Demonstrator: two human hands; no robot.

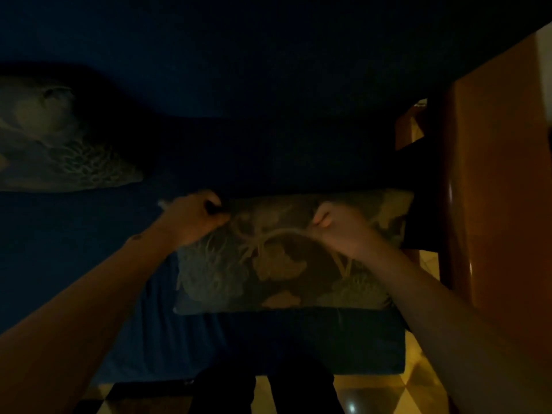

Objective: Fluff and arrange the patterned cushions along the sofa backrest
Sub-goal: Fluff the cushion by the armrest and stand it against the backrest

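The room is dim. A patterned cushion (277, 264) with pale leaf and branch shapes lies on the dark blue sofa seat (89, 249), its top edge against the backrest (239, 85) near the right end. My left hand (194, 218) is closed on the cushion's upper left corner. My right hand (340, 231) pinches the fabric near the top edge, right of centre. A second patterned cushion (53, 138) leans against the backrest at the far left, apart from both hands.
A tall orange-brown wooden piece (493, 204) stands close on the right, beside the sofa's dark armrest (418, 186). Yellow tiled floor (418, 383) shows below the seat's front edge. My dark-clothed legs (263, 389) are at the bottom centre.
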